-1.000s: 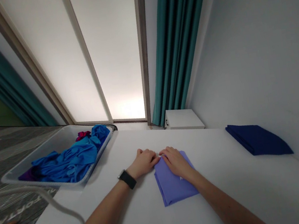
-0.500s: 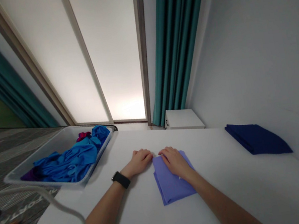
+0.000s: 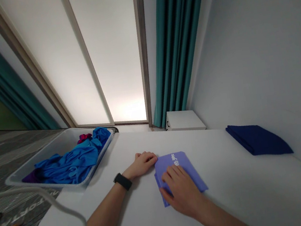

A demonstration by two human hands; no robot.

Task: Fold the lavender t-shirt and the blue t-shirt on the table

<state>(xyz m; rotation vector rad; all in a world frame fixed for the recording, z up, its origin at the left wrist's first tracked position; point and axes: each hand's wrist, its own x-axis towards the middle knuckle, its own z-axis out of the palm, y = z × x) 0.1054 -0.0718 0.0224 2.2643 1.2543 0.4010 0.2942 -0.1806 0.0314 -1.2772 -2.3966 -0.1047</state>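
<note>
A folded purple garment [image 3: 190, 173] with white lettering lies on the white table [image 3: 142, 212] in front of me. My right hand [image 3: 183, 191] rests palm down on its near part, thumb apart from the fingers, holding nothing. At the garment's far left corner is my left hand [image 3: 142, 164], its fingers bent together with the tips touching the cloth there. A black watch [image 3: 122, 181] is on the left wrist.
To the left stands a translucent plastic bin [image 3: 16, 178] with crumpled blue clothes [image 3: 70, 164] in it. A folded navy cloth [image 3: 259, 140] lies at the right by the wall. A pale cable [image 3: 59, 206] arches across the lower left. Behind the table is a white cabinet [image 3: 185, 120].
My right hand has slid toward me from the garment's far edge to its near part, uncovering the white lettering. My left hand has barely moved, staying at the far left corner.
</note>
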